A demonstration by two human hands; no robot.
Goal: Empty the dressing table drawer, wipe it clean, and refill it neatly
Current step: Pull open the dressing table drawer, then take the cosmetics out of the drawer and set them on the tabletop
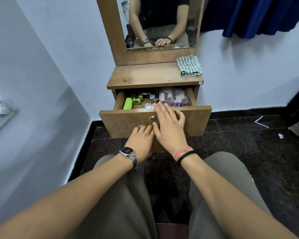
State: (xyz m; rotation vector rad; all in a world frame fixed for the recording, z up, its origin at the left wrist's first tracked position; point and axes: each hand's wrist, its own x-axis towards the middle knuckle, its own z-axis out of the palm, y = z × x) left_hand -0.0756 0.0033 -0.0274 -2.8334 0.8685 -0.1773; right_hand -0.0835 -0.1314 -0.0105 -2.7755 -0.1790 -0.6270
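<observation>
Our knees low in front. Left hand curled under drawer front, gripping, we think. Right hand flat, fingers spread, holding nothing, reaching over drawer. Drawer open, still full. Clear box big; one-hand grab could tip it, spill bits. Cloth waits on top.

Soft, even indoor light with faint shadows; wide-angle lens bends walls at the edges, smudged mirror shows streaks, fingertips slightly blurred.
</observation>
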